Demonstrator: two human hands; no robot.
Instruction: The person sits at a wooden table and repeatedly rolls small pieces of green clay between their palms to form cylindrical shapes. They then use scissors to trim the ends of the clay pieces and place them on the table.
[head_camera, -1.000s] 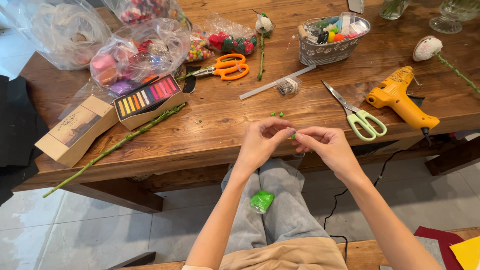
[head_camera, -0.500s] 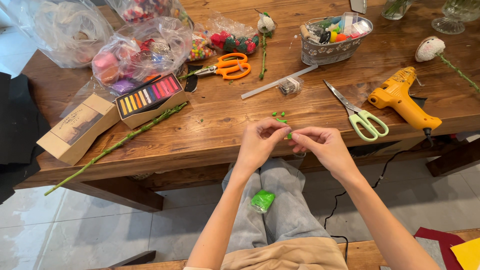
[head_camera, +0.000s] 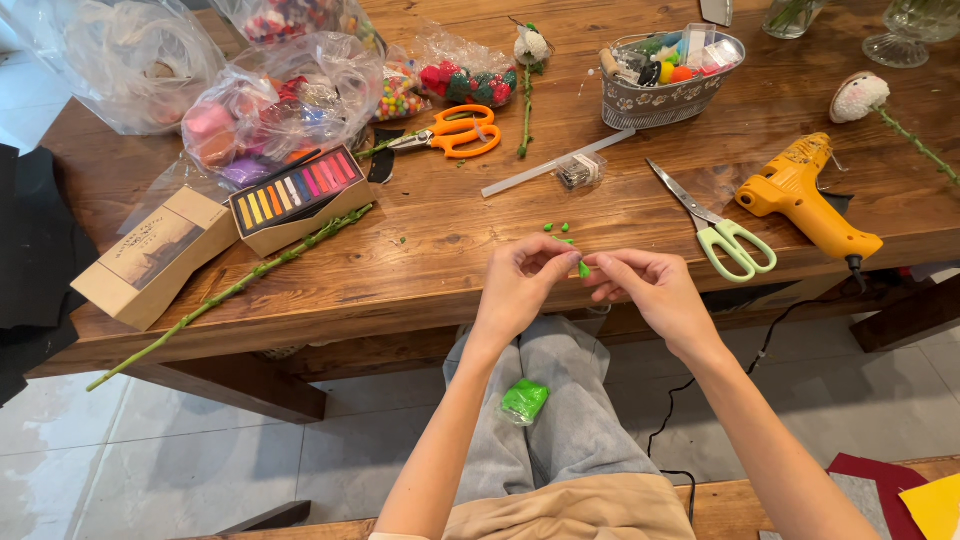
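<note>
Green clay, a tiny bit of it (head_camera: 583, 268), sits pinched between your two hands just over the near edge of the wooden table (head_camera: 430, 240), and that bit is the landmark for everything else. Far to its left, a long green stem (head_camera: 235, 290) lies slanted across the boards, with a tan cardboard box (head_camera: 155, 255) beside it and an open box of coloured pastel sticks (head_camera: 298, 195) just past the stem's upper end. Behind those, further left and back, are clear plastic bags (head_camera: 270, 105) stuffed with coloured bits. Orange scissors (head_camera: 455, 135) lie back and slightly left of the bit.

Your left hand (head_camera: 520, 285) closes its fingertips on the bit from the left side; your right hand (head_camera: 645, 290) meets it from the right, thumb and forefinger nipped on the same piece. A few loose green crumbs (head_camera: 558, 229) rest on the table just behind the bit. Below it, on your lap, lies a lump of green clay in clear wrap (head_camera: 524, 400).

To the right of the bit lie green-handled scissors (head_camera: 722, 235), then a yellow glue gun (head_camera: 805, 195) further right. Back and right stands a grey oval basket (head_camera: 655, 100) of small supplies.
</note>
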